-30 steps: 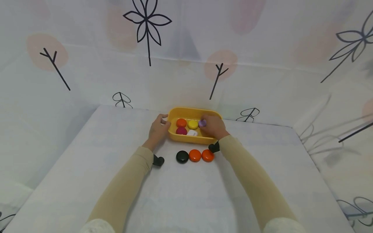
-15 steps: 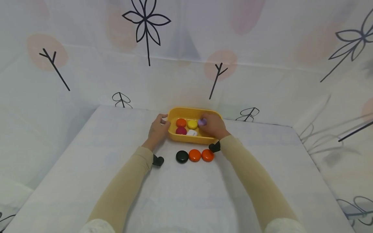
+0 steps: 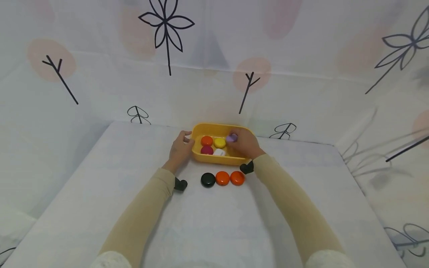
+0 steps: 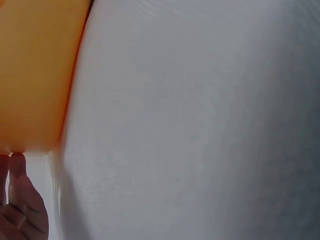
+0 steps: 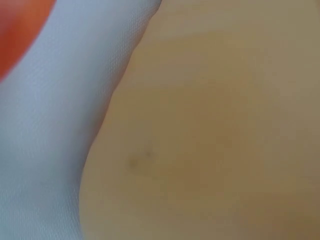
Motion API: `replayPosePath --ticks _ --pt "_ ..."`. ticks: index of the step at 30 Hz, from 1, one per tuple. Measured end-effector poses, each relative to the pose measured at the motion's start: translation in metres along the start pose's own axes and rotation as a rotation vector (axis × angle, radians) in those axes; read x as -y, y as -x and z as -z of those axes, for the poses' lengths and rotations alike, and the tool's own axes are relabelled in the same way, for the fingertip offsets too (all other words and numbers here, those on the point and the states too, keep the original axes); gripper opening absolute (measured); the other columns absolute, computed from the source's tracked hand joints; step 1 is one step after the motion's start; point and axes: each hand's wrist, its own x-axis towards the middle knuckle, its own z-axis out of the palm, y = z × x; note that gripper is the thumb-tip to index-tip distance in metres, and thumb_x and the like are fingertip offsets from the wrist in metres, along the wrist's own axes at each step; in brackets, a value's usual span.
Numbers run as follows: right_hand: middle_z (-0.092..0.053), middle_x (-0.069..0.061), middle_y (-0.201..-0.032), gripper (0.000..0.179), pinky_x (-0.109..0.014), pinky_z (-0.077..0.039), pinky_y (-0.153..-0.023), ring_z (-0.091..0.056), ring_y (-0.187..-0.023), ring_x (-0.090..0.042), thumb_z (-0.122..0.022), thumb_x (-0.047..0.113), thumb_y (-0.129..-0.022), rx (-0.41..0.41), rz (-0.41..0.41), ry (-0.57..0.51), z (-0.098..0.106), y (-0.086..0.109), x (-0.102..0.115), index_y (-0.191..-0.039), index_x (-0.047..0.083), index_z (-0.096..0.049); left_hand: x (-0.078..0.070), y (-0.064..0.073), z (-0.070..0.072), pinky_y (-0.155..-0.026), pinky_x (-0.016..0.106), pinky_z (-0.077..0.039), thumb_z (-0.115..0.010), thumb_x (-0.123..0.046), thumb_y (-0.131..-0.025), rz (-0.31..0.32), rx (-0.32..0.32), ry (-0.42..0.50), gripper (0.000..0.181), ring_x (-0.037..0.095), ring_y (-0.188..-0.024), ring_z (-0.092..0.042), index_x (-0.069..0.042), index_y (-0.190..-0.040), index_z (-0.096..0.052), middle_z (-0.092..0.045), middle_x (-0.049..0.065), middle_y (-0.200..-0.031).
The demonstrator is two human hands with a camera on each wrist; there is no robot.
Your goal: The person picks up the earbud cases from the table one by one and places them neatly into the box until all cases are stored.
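A yellow tray (image 3: 219,159) stands near the table's back edge in the head view. My left hand (image 3: 180,150) holds its left end, thumb at the rim. In the left wrist view the fingertips (image 4: 18,161) touch the tray wall. Over the tray's right part, my right hand (image 3: 246,143) pinches a small purple piece (image 3: 231,138), partly hidden by the fingers. Inside the tray lie an orange disc (image 3: 206,141), a yellow disc (image 3: 219,142), a crimson disc (image 3: 207,149) and a white piece (image 3: 219,152). The right wrist view shows mostly blurred skin.
In front of the tray a black disc (image 3: 208,180), an orange disc (image 3: 222,178) and another orange disc (image 3: 237,178) lie in a touching row on the white table (image 3: 214,223). A patterned cloth wall (image 3: 201,93) rises right behind the tray.
The right hand has raised the purple piece slightly inside the tray, and more of it shows. The left hand and the discs stay put; the head view shifts slightly.
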Motion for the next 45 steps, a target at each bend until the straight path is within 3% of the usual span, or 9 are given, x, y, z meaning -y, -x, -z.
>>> replayPosePath --ticks 15,24,31,38,45 --pt "-0.056 0.008 -0.094 0.027 -0.034 -0.046 -0.08 -0.048 -0.086 -0.015 -0.065 0.038 -0.073 -0.033 -0.028 -0.033 0.003 0.007 0.006 -0.097 0.026 -0.059 0.001 -0.004 -0.004 -0.069 0.029 -0.046 -0.044 -0.038 -0.081 0.006 0.005 -0.042 0.04 0.018 -0.081 -0.051 -0.031 -0.12 -0.042 -0.053 0.0 -0.103" --pt "-0.054 0.008 -0.088 0.025 -0.032 -0.044 -0.075 -0.046 -0.083 -0.015 -0.068 0.035 -0.071 -0.078 0.024 -0.07 0.004 0.017 0.007 -0.093 0.025 -0.061 0.0 -0.003 -0.005 -0.07 0.03 -0.046 -0.044 -0.038 -0.081 0.001 0.008 -0.048 0.04 0.018 -0.082 -0.051 -0.031 -0.121 -0.042 -0.053 -0.001 -0.102" --pt "-0.054 0.008 -0.088 0.025 -0.033 -0.044 -0.074 -0.046 -0.084 -0.016 -0.068 0.034 -0.071 -0.08 0.012 -0.095 0.003 0.022 0.007 -0.093 0.025 -0.06 -0.002 -0.003 -0.007 -0.071 0.03 -0.047 -0.043 -0.037 -0.082 0.007 0.013 -0.055 0.041 0.018 -0.081 -0.051 -0.03 -0.122 -0.04 -0.052 0.0 -0.103" --pt "-0.053 0.008 -0.089 0.025 -0.033 -0.045 -0.074 -0.046 -0.084 -0.016 -0.067 0.034 -0.072 -0.09 0.002 -0.103 0.004 0.025 0.006 -0.094 0.025 -0.059 -0.008 -0.002 -0.004 -0.072 0.03 -0.048 -0.043 -0.037 -0.083 0.024 0.024 -0.062 0.039 0.019 -0.082 -0.051 -0.029 -0.121 -0.041 -0.052 0.0 -0.101" --pt "-0.055 0.008 -0.092 0.028 -0.033 -0.044 -0.075 -0.047 -0.085 -0.015 -0.066 0.036 -0.072 -0.124 0.043 -0.103 0.002 0.025 0.005 -0.096 0.024 -0.059 -0.01 -0.001 0.004 -0.072 0.03 -0.049 -0.046 -0.038 -0.083 0.015 0.002 -0.073 0.039 0.018 -0.082 -0.052 -0.029 -0.121 -0.042 -0.054 0.0 -0.103"
